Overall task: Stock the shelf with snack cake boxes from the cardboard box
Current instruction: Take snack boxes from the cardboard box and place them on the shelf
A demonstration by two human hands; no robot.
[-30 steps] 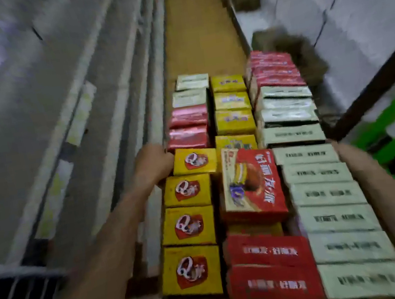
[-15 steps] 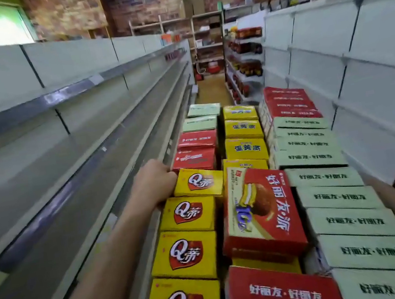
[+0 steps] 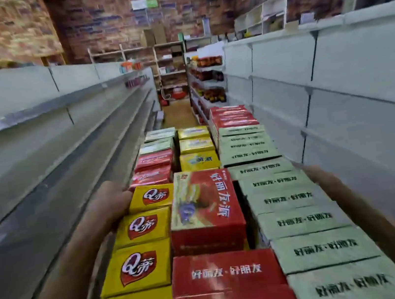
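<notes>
1. while the load rides between both forearms, keep it level and walk slowly: the big red box (image 3: pixel 204 210) lies loose on top of the middle row and, in my judgement, would slide first.
2. left hand (image 3: pixel 112 204): curled against the left side of the load beside the yellow boxes (image 3: pixel 142 264); fingers hidden, grip cannot be told.
3. right hand (image 3: pixel 307 170): only the wrist shows at the right side of the load; fingers hidden behind the green boxes (image 3: pixel 303 220).
4. count, near rows: yellow 4 on the left; red 2 in the middle plus the big one on top; pale green about 6 on the right.
5. count, far rows: blurred; more red, yellow and green, number uncertain.
6. cardboard box: not visible under the load.
7. shelf (image 3: pixel 45 158) on the left: bare where seen, close beside the load.
</notes>
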